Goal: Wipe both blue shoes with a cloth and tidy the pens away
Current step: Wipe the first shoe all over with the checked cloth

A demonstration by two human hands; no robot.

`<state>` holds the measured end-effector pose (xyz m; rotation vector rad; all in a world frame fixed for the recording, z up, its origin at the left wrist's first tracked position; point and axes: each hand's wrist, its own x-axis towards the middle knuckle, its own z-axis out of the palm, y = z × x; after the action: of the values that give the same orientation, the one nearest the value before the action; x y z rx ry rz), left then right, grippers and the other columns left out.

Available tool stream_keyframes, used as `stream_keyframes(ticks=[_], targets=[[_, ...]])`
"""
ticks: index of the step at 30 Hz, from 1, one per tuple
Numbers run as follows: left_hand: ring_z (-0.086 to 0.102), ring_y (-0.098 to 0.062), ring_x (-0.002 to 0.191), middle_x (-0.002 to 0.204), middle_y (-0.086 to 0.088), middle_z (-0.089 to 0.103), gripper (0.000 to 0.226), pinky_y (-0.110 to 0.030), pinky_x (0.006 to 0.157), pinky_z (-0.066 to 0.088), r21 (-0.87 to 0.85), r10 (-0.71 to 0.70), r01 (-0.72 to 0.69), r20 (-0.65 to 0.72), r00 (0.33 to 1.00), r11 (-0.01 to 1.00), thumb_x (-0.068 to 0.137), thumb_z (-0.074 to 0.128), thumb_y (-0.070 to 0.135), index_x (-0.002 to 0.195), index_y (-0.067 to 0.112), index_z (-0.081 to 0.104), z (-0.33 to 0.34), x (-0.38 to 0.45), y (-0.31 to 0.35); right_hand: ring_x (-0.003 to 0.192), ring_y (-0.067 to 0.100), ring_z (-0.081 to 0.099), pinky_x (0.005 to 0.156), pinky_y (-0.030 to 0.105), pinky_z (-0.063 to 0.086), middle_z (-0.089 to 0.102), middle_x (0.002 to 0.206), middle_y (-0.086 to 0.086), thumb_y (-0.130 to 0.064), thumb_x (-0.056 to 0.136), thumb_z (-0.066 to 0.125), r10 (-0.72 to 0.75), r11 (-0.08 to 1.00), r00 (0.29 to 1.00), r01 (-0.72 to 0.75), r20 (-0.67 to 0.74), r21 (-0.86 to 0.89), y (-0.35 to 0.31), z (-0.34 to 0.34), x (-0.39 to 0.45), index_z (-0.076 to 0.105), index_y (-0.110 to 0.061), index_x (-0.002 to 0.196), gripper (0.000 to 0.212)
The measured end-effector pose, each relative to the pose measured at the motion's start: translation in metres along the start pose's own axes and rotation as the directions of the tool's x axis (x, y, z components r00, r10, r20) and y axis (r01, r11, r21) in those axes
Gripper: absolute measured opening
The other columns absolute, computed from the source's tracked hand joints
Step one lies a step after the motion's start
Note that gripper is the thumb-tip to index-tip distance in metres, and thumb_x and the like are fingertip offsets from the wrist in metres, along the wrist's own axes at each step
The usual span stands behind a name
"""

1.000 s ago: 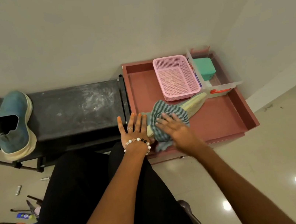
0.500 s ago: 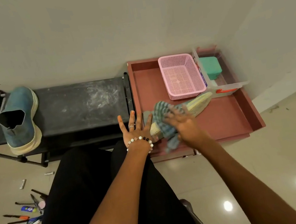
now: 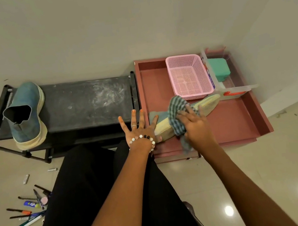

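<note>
Right hand (image 3: 194, 123) clamps cloth (image 3: 178, 112) on shoe (image 3: 167, 125), left hand (image 3: 138, 126) splayed; pink basket (image 3: 189, 77) just behind

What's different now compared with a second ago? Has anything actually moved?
Only the right hand has moved: it has rubbed the checked cloth along the shoe in the red tray. The left hand still steadies that shoe at its heel, fingers spread. The other blue shoe stays on the black rack, and the pens still lie on the floor.

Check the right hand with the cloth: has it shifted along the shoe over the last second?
Yes. The right hand and cloth slid along the shoe toward the pink basket.
</note>
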<state>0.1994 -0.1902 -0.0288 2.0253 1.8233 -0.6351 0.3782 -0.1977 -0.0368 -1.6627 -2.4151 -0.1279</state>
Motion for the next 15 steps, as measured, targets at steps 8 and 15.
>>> stream_keyframes(ticks=[8, 15], targets=[[-0.035, -0.033, 0.138, 0.157, -0.001, -0.026, 0.062, -0.072, 0.093, -0.028, 0.102, 0.054, -0.052, -0.016, 0.998, 0.993, 0.100, 0.031, 0.051, 0.150, 0.041, -0.003, 0.001, -0.003, -0.001, 0.114, 0.040, 0.058, 0.097, 0.061, 0.025, 0.068, 0.112, 0.015, -0.024, 0.048, 0.083, -0.207, 0.978, 0.978, 0.207, 0.034, 0.007, -0.018, 0.004, -0.002, 0.069, 0.000, 0.106, 0.065], [-0.013, -0.023, 0.147, 0.160, -0.002, -0.019, 0.076, -0.051, 0.116, -0.004, -0.233, 0.295, -0.302, -0.062, 0.953, 0.924, 0.101, 0.041, 0.024, 0.151, 0.013, -0.015, 0.017, 0.012, 0.025, 0.134, 0.036, 0.037, 0.110, 0.058, 0.022, 0.055, 0.133, 0.015, 0.012, 0.059, 0.059, 0.097, 0.978, 0.995, -0.099, 0.017, 0.183, 0.020, 0.010, -0.039, 0.058, 0.001, 0.125, 0.067]])
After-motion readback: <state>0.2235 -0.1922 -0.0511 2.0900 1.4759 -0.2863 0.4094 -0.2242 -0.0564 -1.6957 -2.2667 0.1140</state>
